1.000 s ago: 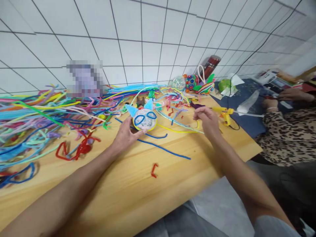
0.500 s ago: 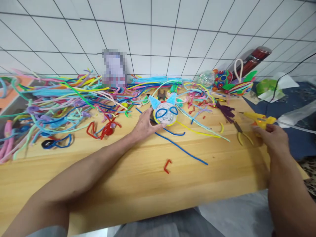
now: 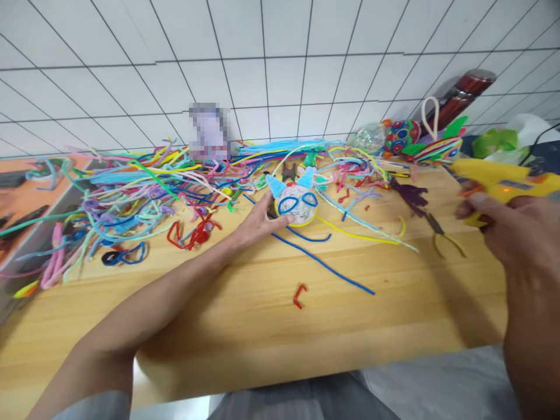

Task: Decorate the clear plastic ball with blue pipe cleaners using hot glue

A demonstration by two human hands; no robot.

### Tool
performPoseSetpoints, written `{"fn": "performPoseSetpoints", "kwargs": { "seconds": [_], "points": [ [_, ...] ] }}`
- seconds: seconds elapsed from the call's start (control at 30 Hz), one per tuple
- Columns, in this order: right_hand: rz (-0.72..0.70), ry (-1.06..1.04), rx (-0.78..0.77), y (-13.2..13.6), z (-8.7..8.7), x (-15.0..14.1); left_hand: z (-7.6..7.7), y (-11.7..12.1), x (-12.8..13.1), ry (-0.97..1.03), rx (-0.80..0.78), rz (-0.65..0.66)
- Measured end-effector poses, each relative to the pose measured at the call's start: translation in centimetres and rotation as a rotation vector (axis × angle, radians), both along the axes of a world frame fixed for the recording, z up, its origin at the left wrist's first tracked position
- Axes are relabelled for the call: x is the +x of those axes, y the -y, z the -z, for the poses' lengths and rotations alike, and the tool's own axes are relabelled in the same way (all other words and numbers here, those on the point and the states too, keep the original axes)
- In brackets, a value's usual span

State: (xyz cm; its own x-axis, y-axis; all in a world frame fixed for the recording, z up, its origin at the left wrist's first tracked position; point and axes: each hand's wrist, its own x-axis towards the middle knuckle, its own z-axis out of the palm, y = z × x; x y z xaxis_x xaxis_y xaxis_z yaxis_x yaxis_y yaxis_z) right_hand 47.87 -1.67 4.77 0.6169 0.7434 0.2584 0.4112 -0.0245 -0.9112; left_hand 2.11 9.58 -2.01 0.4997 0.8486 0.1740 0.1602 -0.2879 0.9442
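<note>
My left hand (image 3: 259, 221) grips the left side of a round whitish ball (image 3: 298, 214) with two light-blue pointed ears, two blue pipe-cleaner loops and a yellow rim. At the right, my right hand (image 3: 503, 224) is wrapped round the handle of a yellow hot glue gun (image 3: 503, 178), which is raised above the table, its nozzle facing left and a small orange light lit. Blue pipe cleaners (image 3: 330, 268) and a yellow pipe cleaner (image 3: 350, 232) lie by the ball. A bent red pipe-cleaner piece (image 3: 300, 296) rests nearer to me.
Tangled pipe cleaners (image 3: 126, 192) cover the back left. Yellow-handled pliers (image 3: 441, 236) and a dark purple bundle (image 3: 409, 195) lie at right. Behind them stand a colourful decorated ball (image 3: 401, 137) and a leaning red thermos (image 3: 466, 96). A tiled wall (image 3: 284, 81) backs the wooden table (image 3: 219, 326).
My right hand has lifted the glue gun up and closer to the camera. The left hand stays on the eared ball. The view has shifted slightly.
</note>
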Motion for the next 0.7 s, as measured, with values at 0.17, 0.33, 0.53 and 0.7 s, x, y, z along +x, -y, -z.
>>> {"fn": "performPoseSetpoints", "kwargs": {
  "seconds": [0.17,0.33,0.53,0.7],
  "points": [
    [-0.411,-0.004,-0.076,-0.3,-0.8,-7.0,0.3,-0.4,0.5,0.046,0.014,-0.018],
    [-0.559,0.13,-0.071,-0.6,0.3,-12.6,0.4,-0.9,1.4,0.124,-0.073,-0.006],
    [-0.532,0.279,0.032,-1.3,3.5,-14.5,0.0,-1.7,2.1,0.136,-0.196,0.088],
    [-0.59,0.177,0.012,-1.3,5.4,-14.9,0.0,-2.0,2.0,0.185,-0.154,-0.002]
  ]
}}
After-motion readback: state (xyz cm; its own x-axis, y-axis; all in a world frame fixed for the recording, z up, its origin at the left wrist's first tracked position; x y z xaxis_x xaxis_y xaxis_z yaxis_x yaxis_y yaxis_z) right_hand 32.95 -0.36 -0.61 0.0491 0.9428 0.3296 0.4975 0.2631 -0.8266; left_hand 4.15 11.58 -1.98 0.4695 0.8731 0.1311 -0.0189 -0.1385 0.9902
